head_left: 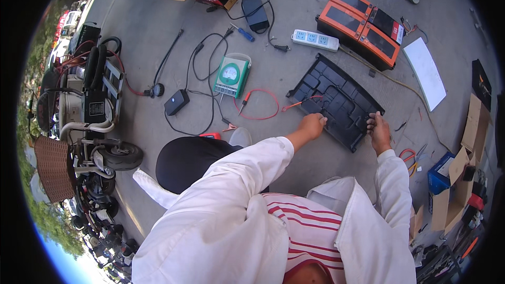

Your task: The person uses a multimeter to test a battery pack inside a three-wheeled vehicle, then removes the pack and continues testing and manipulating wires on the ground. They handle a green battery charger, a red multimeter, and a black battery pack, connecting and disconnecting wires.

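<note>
A black ribbed plastic battery-case cover (pixel 336 97) lies in front of me, inner side up and turned at a slant. My left hand (pixel 313 126) is closed at its near left edge, fingers pinched together. On its near right edge my right hand (pixel 380 132) grips with curled fingers. A red lead with a probe (pixel 292 106) reaches over the cover's left part. Just beyond the cover stands a group of orange-and-black batteries (pixel 357 26). Left of the cover is a green-and-white meter with a round dial (pixel 232 75), with a red lead (pixel 278 106) beside it.
A white power strip (pixel 315 40) lies by the batteries. Farther left are a blue screwdriver (pixel 243 32), black adapters (pixel 177 102) and tangled cords. To the right are a white panel (pixel 425 73), red-handled pliers (pixel 407 155) and open cartons (pixel 453 200). A scooter (pixel 89 126) stands at far left.
</note>
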### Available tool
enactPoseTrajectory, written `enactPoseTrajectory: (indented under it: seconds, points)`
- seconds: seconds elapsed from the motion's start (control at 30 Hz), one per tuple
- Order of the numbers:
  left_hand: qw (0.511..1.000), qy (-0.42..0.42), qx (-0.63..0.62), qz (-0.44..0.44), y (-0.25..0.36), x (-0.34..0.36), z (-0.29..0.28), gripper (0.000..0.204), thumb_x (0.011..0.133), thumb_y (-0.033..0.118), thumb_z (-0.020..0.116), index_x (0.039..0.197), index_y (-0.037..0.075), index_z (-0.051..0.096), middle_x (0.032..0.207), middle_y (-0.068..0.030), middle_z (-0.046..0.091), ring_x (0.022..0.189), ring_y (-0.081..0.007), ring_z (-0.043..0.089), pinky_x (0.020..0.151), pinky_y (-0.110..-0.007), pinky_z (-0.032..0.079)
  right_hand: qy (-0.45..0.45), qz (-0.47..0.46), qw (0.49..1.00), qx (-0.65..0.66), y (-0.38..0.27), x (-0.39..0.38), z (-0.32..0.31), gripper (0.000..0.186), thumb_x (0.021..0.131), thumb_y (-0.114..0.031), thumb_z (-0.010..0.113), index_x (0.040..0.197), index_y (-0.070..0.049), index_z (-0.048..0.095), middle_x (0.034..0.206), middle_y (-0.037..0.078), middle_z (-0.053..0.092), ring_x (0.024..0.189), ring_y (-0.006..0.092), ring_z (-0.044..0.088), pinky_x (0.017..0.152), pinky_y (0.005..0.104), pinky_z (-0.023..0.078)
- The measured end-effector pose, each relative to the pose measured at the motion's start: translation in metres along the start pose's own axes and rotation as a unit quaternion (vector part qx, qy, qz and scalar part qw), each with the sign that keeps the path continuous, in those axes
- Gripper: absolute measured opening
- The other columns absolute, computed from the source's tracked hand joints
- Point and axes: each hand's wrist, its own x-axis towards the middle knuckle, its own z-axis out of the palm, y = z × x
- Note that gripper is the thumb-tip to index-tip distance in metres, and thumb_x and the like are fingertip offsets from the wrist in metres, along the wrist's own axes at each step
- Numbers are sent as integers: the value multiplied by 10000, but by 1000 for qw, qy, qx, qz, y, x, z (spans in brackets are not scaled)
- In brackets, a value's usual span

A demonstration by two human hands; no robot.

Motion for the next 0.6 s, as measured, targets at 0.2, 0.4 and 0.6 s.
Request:
enactPoseTrajectory:
  seconds: [0.2, 0.4, 0.6]
  points:
    - [1000, 1, 7, 14, 4, 0, -16, 292, 958, 328, 591, 1010, 64, 706, 979, -189, 706, 955, -379, 659, 826, -476, 500, -14, -5, 1000, -24, -5, 1, 8, 385, 1054, -414, 445, 1055, -68, 612, 768, -9, 597, 627, 82, 520, 552, 236, 412]
    - [999, -2, 5, 43, -6, -4, -11, 290, 930, 317, 632, 990, 41, 695, 987, -182, 712, 930, -368, 672, 807, -442, 517, -22, 23, 999, -11, 1, -3, 5, 436, 1052, -461, 418, 1047, -69, 608, 767, -21, 600, 624, 77, 525, 549, 231, 409]
    - [997, 23, 1, 77, -10, -15, 3, 376, 891, 191, 693, 1213, 29, 588, 1054, -211, 698, 990, -393, 661, 835, -457, 517, -10, 34, 999, 0, 3, -3, -5, 453, 1056, -472, 398, 1044, -72, 609, 761, -21, 599, 626, 79, 529, 555, 232, 413]
